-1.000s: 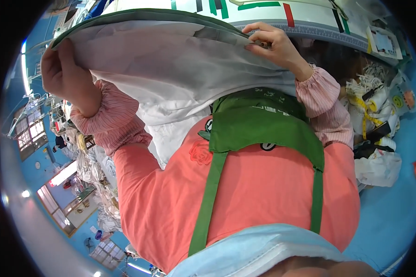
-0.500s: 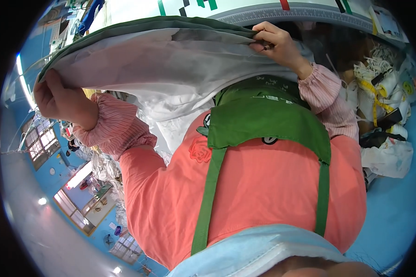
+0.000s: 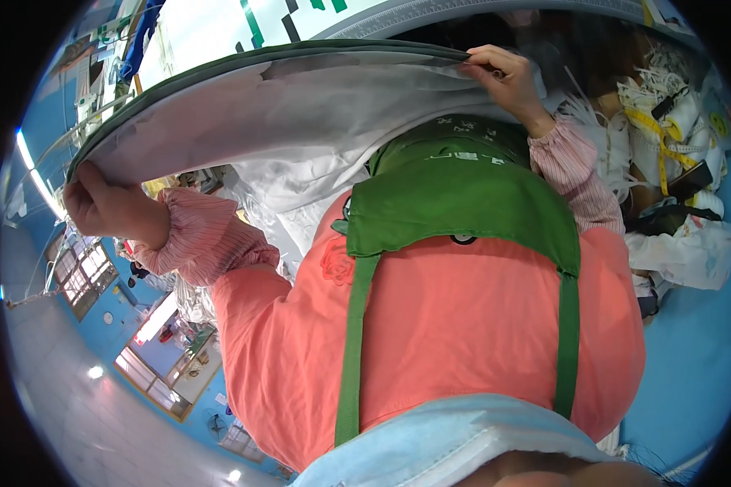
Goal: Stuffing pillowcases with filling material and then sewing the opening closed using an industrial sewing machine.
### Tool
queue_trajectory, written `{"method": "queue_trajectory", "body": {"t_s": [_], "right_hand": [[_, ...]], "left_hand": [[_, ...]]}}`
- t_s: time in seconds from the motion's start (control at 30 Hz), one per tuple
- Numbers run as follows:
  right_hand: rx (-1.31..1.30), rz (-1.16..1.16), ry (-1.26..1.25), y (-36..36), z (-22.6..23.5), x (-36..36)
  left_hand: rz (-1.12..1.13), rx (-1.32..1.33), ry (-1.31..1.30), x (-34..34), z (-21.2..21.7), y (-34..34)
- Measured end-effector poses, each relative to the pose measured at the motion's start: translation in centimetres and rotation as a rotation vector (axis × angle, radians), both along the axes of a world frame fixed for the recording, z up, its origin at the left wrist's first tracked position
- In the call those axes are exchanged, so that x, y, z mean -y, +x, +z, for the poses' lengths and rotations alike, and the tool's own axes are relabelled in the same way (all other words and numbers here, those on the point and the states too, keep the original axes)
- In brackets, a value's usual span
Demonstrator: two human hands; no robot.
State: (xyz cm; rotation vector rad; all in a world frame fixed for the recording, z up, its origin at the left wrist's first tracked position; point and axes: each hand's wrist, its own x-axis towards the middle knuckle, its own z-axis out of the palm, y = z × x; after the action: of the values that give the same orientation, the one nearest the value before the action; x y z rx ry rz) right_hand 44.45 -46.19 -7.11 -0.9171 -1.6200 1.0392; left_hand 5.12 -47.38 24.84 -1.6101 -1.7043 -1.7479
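Note:
A long piece of cloth (image 3: 244,114), whitish on the face I see and dark green along its top edge, stretches between my two hands. My left hand (image 3: 114,207) is closed on its far left end, thumb over the edge. At the right end my right hand (image 3: 508,85) pinches the same edge between thumb and fingers. A small dark slender tool (image 3: 498,74) sticks out from the right hand; its kind is too small to tell. Below the taut edge, the cloth sags in white folds over the front of my green apron (image 3: 463,203).
Beyond the cloth lies a white tabletop (image 3: 211,32) with green and black strips and a curved-looking grey ruler (image 3: 430,20). To the right, a pile of white cords, bags and a yellow tape measure (image 3: 662,154) hangs beside me. Clear plastic-wrapped goods (image 3: 195,300) are at the left.
The view has shifted, and the tabletop shows higher in the picture. My right hand has moved slightly right, and the cloth edge looks straighter and tauter. Both hands keep their grip.

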Motion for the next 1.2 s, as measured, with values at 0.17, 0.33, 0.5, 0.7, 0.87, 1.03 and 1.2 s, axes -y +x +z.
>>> {"method": "queue_trajectory", "body": {"t_s": [0.17, 0.33, 0.5, 0.7, 0.87, 1.03, 1.2], "right_hand": [[0.034, -0.027, -0.007, 1.0, 0.4, 0.6], [-0.016, -0.057, -0.02, 1.3, -0.2, 2.0], [0.016, -0.037, -0.003, 1.4, 1.0, 3.2], [0.094, -0.013, 0.287, 1.5, 0.6, 3.7], [0.116, 0.106, 0.222, 1.0, 0.0, 3.6], [0.105, 0.268, 0.115, 0.1, -1.0, 3.3], [0.083, 0.396, 0.02, -0.4, -1.2, 2.7]], "left_hand": [[-0.012, -0.01, 0.006, 0.2, -0.2, -1.0], [0.039, -0.029, -0.01, 0.5, -0.7, -1.4], [0.045, -0.025, -0.025, 0.7, -0.7, -3.0], [0.056, -0.018, -0.044, 0.8, -0.9, -2.9], [0.085, -0.011, -0.038, 1.4, -0.7, -2.0], [0.099, -0.064, -0.015, 2.6, -0.5, -1.8], [0.127, -0.024, 0.014, 3.4, -0.3, -1.5]]}}
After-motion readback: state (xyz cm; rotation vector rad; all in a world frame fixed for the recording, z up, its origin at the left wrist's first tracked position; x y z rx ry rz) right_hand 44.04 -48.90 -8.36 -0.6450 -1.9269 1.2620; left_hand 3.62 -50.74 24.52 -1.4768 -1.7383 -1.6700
